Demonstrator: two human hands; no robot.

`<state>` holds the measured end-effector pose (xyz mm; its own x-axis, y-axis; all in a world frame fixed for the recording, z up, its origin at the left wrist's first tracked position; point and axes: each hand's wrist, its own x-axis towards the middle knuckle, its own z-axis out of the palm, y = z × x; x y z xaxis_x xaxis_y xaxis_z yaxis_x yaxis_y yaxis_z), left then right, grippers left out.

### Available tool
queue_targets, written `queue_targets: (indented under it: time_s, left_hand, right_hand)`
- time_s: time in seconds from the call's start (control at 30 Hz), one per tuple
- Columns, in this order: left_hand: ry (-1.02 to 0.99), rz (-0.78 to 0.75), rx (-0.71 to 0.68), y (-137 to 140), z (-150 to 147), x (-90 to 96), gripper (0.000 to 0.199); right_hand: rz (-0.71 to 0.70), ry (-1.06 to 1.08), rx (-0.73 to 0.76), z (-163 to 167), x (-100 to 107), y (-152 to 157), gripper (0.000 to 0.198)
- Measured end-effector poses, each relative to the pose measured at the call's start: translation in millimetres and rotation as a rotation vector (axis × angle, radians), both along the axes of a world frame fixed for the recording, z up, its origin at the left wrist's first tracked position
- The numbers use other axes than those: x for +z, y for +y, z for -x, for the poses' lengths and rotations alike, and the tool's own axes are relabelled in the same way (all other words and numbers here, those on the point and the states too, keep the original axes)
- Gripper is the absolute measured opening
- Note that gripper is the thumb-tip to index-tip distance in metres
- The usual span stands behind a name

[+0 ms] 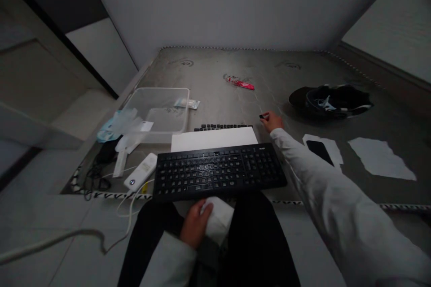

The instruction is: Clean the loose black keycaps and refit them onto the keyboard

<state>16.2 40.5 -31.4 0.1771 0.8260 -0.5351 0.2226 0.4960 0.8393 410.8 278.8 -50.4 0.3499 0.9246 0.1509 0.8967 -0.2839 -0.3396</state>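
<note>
A black keyboard lies crosswise in front of me, close to my knees. Many of its key positions look bare, with the caps off. Behind it is a white sheet, and past that several loose black keycaps are lined up in rows. My right hand is reached out to the right of those rows, its fingertips pinching a small black keycap. Low between my legs, my left hand is closed on a crumpled white tissue.
A clear plastic box stands at the left. Near it are a white power strip with cables and a small packet. A red packet lies further back. On the right are a dark cap, a phone and white paper.
</note>
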Motion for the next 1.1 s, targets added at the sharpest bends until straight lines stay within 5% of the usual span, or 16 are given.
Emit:
queue_targets:
  time_s: [0.2,0.4,0.6,0.7,1.0,1.1]
  left_hand:
    - [-0.070,-0.090,0.047,-8,2,4.0,0.037]
    - [-0.199,-0.181,0.073,-22,8,14.2,0.036]
    - [-0.130,-0.256,0.170,-34,20,10.5,0.039]
    - [-0.112,-0.281,0.180,-40,22,12.2,0.039]
    - [-0.480,-0.203,0.158,-50,17,28.7,0.051]
    - [-0.456,-0.262,0.090,-52,14,31.3,0.048]
  right_hand:
    - [-0.216,0.116,0.133,42,58,-59,0.030]
    - [-0.354,0.366,0.287,126,106,-169,0.033]
    - [-0.250,0.937,0.326,231,72,-273,0.041]
    - [-0.162,1.002,0.354,262,50,-300,0.031]
    - [-0.150,0.986,0.287,260,40,-301,0.032]
    - [-0.160,0.998,0.298,257,33,-300,0.033]
